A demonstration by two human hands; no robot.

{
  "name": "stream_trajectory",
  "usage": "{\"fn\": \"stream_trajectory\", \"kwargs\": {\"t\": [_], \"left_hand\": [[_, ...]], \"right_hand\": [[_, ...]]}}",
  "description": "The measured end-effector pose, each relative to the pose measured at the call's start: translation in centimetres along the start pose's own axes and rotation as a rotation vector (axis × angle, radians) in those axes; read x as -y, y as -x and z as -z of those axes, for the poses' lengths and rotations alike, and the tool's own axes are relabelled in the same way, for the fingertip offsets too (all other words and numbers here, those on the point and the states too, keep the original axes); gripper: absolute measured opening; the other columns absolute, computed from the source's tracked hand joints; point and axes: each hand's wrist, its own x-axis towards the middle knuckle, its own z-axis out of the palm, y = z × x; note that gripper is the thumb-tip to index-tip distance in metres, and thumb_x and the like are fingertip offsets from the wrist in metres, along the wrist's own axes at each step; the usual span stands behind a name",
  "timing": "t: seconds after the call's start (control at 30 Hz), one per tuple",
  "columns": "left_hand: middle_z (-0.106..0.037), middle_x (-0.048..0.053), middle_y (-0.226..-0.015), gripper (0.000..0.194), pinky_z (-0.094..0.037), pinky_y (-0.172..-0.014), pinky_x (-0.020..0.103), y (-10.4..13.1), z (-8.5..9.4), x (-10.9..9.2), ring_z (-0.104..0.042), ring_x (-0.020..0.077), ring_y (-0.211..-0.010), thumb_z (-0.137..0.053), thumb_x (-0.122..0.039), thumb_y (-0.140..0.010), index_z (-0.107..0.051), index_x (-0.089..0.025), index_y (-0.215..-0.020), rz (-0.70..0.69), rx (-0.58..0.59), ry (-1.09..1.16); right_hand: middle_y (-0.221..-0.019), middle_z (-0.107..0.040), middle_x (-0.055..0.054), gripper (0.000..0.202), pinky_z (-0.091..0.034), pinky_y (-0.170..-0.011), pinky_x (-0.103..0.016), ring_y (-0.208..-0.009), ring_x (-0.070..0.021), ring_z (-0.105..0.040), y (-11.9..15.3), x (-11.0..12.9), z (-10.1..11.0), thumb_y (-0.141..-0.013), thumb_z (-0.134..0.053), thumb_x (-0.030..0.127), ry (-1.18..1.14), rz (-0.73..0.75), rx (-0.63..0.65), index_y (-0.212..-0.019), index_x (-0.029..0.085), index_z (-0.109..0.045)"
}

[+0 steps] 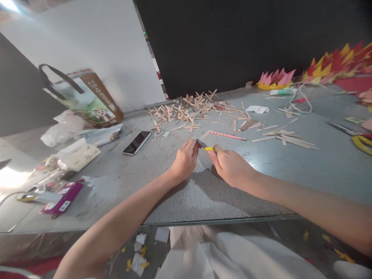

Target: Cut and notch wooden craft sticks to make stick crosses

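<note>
My right hand point(229, 164) is closed around a cutter with a yellow part point(209, 148), its dark metal end pointing left. That end meets a thin wooden stick point(205, 135) at the fingertips of my left hand point(186, 157), which pinches the stick. The stick slants up and to the right, away from my fingers. Just beyond my hands lies a red-and-white striped pencil point(229, 135). Whether the metal end has gone into the wood is too small to tell.
Behind my hands are piled crossed wooden sticks point(188, 110), with loose sticks point(293, 140) to the right. A phone point(137, 143), a bag point(95, 100) and a purple packet point(62, 198) are at left. Yellow-handled scissors point(362, 143) and folded paper point(274, 79) are at right.
</note>
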Motion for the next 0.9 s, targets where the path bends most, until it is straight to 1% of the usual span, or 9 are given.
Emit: {"fn": "stream_trajectory", "kwargs": {"t": [0.13, 0.27, 0.37, 0.43, 0.53, 0.6, 0.77, 0.83, 0.9], "left_hand": [[-0.059, 0.000, -0.075, 0.025, -0.042, -0.063, 0.024, 0.0, 0.0, -0.1, -0.055, 0.0117, -0.065, -0.040, -0.021, -0.112, -0.054, -0.020, -0.091, 0.043, 0.005, 0.012], [-0.059, 0.002, -0.079, 0.026, -0.045, -0.067, 0.025, 0.0, 0.2, 0.1, -0.056, 0.0134, -0.071, -0.040, -0.019, -0.111, -0.051, -0.020, -0.088, -0.028, 0.002, -0.032], [-0.058, 0.003, -0.080, 0.027, -0.046, -0.070, 0.027, 0.1, 0.2, 0.2, -0.057, 0.0150, -0.075, -0.039, -0.017, -0.110, -0.049, -0.021, -0.086, -0.091, 0.023, -0.073], [-0.058, 0.003, -0.081, 0.026, -0.047, -0.070, 0.027, 0.1, 0.2, 0.1, -0.058, 0.0153, -0.076, -0.039, -0.017, -0.110, -0.049, -0.021, -0.087, -0.096, 0.026, -0.077], [-0.059, 0.002, -0.079, 0.024, -0.047, -0.069, 0.026, 0.0, 0.0, -0.2, -0.058, 0.0146, -0.074, -0.041, -0.017, -0.110, -0.051, -0.021, -0.088, -0.048, 0.005, -0.047], [-0.057, 0.000, -0.075, 0.024, -0.045, -0.066, 0.025, 0.0, 0.0, -0.5, -0.057, 0.0131, -0.069, -0.042, -0.018, -0.110, -0.053, -0.020, -0.088, 0.001, 0.000, -0.008], [-0.046, -0.006, -0.061, 0.028, -0.036, -0.056, 0.023, 0.0, 0.2, -1.4, -0.044, 0.0093, -0.053, -0.043, -0.023, -0.110, -0.055, -0.020, -0.086, 0.146, 0.027, 0.106], [-0.045, -0.006, -0.060, 0.029, -0.034, -0.055, 0.023, 0.1, 0.2, -1.6, -0.042, 0.0092, -0.051, -0.042, -0.025, -0.111, -0.055, -0.020, -0.085, 0.168, 0.030, 0.124], [-0.046, -0.006, -0.061, 0.029, -0.035, -0.056, 0.023, 0.1, 0.2, -1.6, -0.043, 0.0093, -0.052, -0.043, -0.026, -0.110, -0.056, -0.020, -0.085, 0.170, 0.028, 0.129]], "right_hand": [[-0.073, -0.071, -0.010, 0.049, -0.026, -0.056, -0.034, -0.065, -0.0256, -0.069, 0.0, -0.1, -0.2, -0.116, -0.016, 0.046, -0.004, -0.005, 0.000, -0.104, 0.017, -0.054], [-0.074, -0.072, -0.010, 0.051, -0.026, -0.057, -0.034, -0.066, -0.0254, -0.070, 0.1, -0.1, -0.2, -0.116, -0.013, 0.047, 0.011, 0.002, -0.006, -0.104, 0.017, -0.053], [-0.075, -0.073, -0.010, 0.050, -0.027, -0.057, -0.034, -0.068, -0.0259, -0.071, 0.1, -0.1, -0.1, -0.116, -0.014, 0.046, 0.026, -0.003, -0.001, -0.104, 0.018, -0.053], [-0.076, -0.074, -0.010, 0.048, -0.027, -0.058, -0.034, -0.069, -0.0268, -0.072, 0.1, -0.1, -0.2, -0.116, -0.016, 0.046, 0.037, 0.001, -0.005, -0.105, 0.018, -0.053], [-0.078, -0.075, -0.010, 0.046, -0.025, -0.057, -0.034, -0.068, -0.0276, -0.073, 0.0, -0.1, -0.2, -0.116, -0.017, 0.044, 0.071, 0.006, -0.023, -0.105, 0.018, -0.054], [-0.080, -0.076, -0.012, 0.045, -0.024, -0.056, -0.035, -0.068, -0.0282, -0.073, 0.0, -0.1, -0.1, -0.116, -0.019, 0.043, 0.115, 0.002, -0.038, -0.105, 0.018, -0.054], [-0.081, -0.077, -0.013, 0.042, -0.019, -0.054, -0.035, -0.063, -0.0294, -0.073, 0.3, -0.1, -0.1, -0.115, -0.023, 0.044, 0.238, 0.007, -0.079, -0.105, 0.017, -0.054], [-0.080, -0.076, -0.013, 0.044, -0.018, -0.054, -0.034, -0.062, -0.0291, -0.072, 0.4, -0.1, -0.2, -0.114, -0.022, 0.046, 0.260, 0.011, -0.097, -0.105, 0.017, -0.054], [-0.079, -0.075, -0.013, 0.045, -0.018, -0.055, -0.034, -0.061, -0.0287, -0.071, 0.5, -0.2, -0.3, -0.114, -0.021, 0.047, 0.252, 0.010, -0.108, -0.105, 0.017, -0.054]]}}
